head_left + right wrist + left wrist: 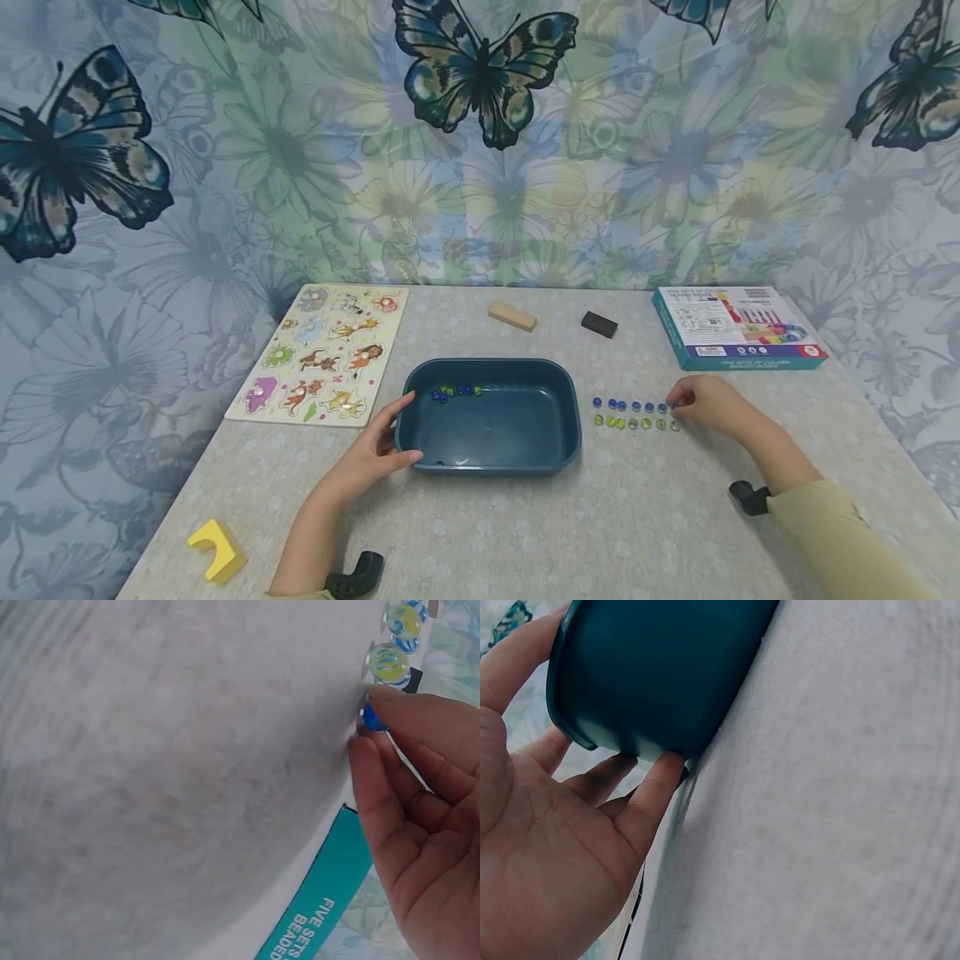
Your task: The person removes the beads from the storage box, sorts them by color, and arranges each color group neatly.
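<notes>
Left hand point(367, 458) grasps the blue basin point(513, 429) at its 9 o'clock end; right hand point(708, 404) (at the basin's 3 o'clock) pinches a blue marble point(372, 718).

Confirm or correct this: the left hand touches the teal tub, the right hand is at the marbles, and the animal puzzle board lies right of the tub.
Wrong side: in the head view, the animal puzzle board lies left of the teal tub. The rest stands: left hand on the tub, right hand at the marbles.
</notes>
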Tool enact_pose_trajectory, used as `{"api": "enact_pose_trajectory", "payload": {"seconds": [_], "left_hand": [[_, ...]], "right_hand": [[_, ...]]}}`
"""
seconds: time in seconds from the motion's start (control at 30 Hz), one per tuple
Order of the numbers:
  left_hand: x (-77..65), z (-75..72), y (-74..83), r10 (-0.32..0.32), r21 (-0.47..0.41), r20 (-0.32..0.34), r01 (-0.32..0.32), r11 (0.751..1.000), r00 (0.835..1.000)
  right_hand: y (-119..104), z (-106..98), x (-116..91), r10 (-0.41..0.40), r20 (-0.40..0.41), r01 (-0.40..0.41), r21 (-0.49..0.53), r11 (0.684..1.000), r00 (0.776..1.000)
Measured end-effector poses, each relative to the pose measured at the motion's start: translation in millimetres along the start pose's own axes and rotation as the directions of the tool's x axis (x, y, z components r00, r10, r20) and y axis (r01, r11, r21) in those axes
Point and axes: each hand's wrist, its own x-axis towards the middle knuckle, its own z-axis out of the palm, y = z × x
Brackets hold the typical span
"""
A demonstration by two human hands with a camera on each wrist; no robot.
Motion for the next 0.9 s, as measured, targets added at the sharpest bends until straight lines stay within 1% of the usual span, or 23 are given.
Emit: {"api": "enact_pose_trajectory", "payload": {"seconds": [0.13, 0.2, 0.27, 0.33, 0.4, 0.47, 0.53, 0.67, 0.77, 0.83, 0.9], "left_hand": [[-0.2, -0.3, 1.0, -0.002, 0.006, -0.001, 0.002, 1.000, 1.000], [-0.4, -0.4, 1.5, -0.005, 0.011, -0.002, 0.005, 1.000, 1.000], [-0.7, -0.3, 1.9, -0.009, 0.011, -0.004, 0.009, 1.000, 1.000], [-0.9, -0.2, 2.1, -0.013, 0.015, -0.009, 0.013, 1.000, 1.000], [-1.2, 0.2, 2.1, -0.017, 0.019, -0.014, 0.018, 1.000, 1.000], [-1.4, 0.5, 2.1, -0.020, 0.020, -0.019, 0.021, 1.000, 1.000], [-1.6, 0.8, 2.0, -0.023, 0.019, -0.020, 0.023, 1.000, 1.000], [-1.7, 1.0, 1.5, -0.021, 0.007, -0.014, 0.021, 1.000, 1.000], [-1.4, 1.1, 1.3, -0.018, 0.000, -0.010, 0.018, 1.000, 1.000], [-1.1, 1.5, 1.5, -0.017, -0.001, -0.009, 0.017, 1.000, 1.000], [-0.5, 2.1, 1.5, -0.015, 0.002, -0.009, 0.015, 1.000, 1.000]], "right_hand": [[-6.3, -4.5, -2.2, -0.007, 0.009, 0.007, -0.030, 1.000, 1.000], [-12.8, -9.1, -3.9, -0.026, -0.017, 0.026, -0.047, 0.999, 1.000], [-22.7, -13.1, -4.9, -0.052, -0.062, 0.049, -0.048, 0.998, 0.997], [-36.0, -15.0, -5.1, -0.089, -0.112, 0.085, -0.041, 0.996, 0.990], [-51.5, -13.4, -3.5, -0.138, -0.141, 0.138, -0.011, 0.990, 0.980], [-69.1, -8.6, -0.9, -0.194, -0.151, 0.199, 0.017, 0.980, 0.969], [-87.7, -1.7, 2.1, -0.253, -0.145, 0.262, 0.047, 0.964, 0.956], [-125.9, 16.3, 7.0, -0.377, -0.096, 0.386, 0.103, 0.917, 0.921], [-151.0, 32.5, 12.6, -0.461, -0.013, 0.458, 0.141, 0.878, 0.887], [-164.3, 45.1, 17.3, -0.488, 0.059, 0.476, 0.154, 0.866, 0.871], [-172.7, 59.2, 23.1, -0.504, 0.128, 0.486, 0.144, 0.862, 0.854]]}}
